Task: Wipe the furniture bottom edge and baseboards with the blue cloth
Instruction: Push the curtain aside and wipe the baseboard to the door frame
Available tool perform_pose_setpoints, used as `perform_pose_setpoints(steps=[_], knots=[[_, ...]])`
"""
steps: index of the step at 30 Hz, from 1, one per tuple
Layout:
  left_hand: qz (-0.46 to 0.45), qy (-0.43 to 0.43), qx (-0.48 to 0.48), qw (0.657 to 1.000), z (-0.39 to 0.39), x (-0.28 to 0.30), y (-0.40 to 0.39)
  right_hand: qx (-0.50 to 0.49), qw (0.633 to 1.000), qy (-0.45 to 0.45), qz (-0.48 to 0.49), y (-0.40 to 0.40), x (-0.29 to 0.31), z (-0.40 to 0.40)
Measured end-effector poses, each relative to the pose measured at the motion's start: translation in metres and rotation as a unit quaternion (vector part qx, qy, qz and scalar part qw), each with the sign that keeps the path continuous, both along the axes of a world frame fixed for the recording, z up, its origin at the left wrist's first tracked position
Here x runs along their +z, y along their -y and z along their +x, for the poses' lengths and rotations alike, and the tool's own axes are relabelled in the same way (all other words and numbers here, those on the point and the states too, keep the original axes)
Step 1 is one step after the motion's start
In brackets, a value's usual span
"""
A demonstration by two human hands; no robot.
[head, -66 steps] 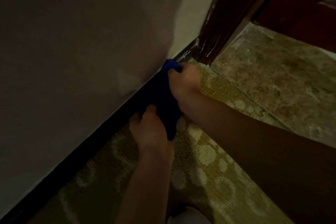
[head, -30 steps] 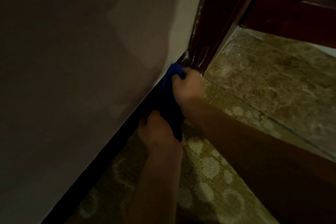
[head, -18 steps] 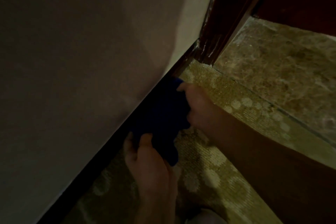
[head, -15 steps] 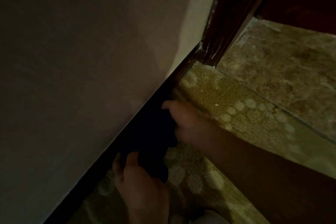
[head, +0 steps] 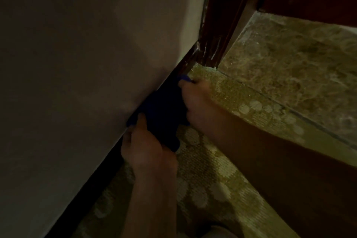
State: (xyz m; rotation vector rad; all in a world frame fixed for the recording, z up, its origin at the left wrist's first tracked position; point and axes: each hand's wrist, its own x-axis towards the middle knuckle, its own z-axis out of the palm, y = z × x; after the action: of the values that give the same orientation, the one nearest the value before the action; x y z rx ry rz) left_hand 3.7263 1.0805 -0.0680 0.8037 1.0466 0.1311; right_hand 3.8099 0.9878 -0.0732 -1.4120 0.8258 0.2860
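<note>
While both hands work low against the wall, the blue cloth [head: 164, 110] lies bunched between them on the dark baseboard [head: 108, 168]. Fingers of the left hand [head: 146, 149] curl over its near end, grasping it; the right hand [head: 197, 102] clutches its far end, just short of the door frame [head: 218, 31]. Patterned carpet [head: 212, 189] lies beneath.

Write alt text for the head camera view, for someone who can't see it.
Two hands, left hand and right hand, press a blue cloth against a dark baseboard below a pale wall, over patterned carpet near a wooden door frame.
</note>
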Motion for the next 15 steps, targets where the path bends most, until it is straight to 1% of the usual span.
perform_pose_setpoints(steps=[1, 3, 4, 5, 6, 7, 11, 13, 15], knots=[[0.048, 0.003, 0.007, 0.999, -0.004, 0.000, 0.002, 0.014, 1.000, 0.006, -0.008, -0.006, -0.004, -0.010], [0.021, -0.017, 0.068, 0.997, -0.017, 0.012, 0.007, 0.065, 0.998, 0.009, -0.012, -0.015, -0.011, -0.029], [0.026, -0.048, 0.055, 0.997, -0.021, 0.012, 0.009, 0.096, 0.995, 0.008, -0.019, -0.018, -0.015, -0.036], [0.056, -0.086, 0.035, 0.994, -0.021, 0.006, 0.007, 0.114, 0.993, 0.008, -0.033, -0.018, -0.017, -0.037], [0.038, -0.088, 0.021, 0.995, -0.017, 0.011, 0.010, 0.115, 0.992, 0.014, -0.048, -0.015, -0.017, -0.032], [0.033, -0.087, 0.014, 0.996, -0.013, 0.009, 0.010, 0.101, 0.992, 0.020, -0.066, -0.010, -0.017, -0.023], [-0.070, 0.003, -0.073, 0.995, 0.026, 0.018, 0.035, 0.006, 0.988, 0.050, -0.146, 0.020, -0.010, 0.031], [-0.081, 0.010, -0.077, 0.994, 0.044, 0.019, 0.045, -0.007, 0.983, 0.061, -0.175, 0.030, -0.008, 0.053], [-0.075, 0.007, -0.065, 0.995, 0.047, 0.024, 0.050, 0.002, 0.973, 0.061, -0.222, 0.028, -0.004, 0.057]])
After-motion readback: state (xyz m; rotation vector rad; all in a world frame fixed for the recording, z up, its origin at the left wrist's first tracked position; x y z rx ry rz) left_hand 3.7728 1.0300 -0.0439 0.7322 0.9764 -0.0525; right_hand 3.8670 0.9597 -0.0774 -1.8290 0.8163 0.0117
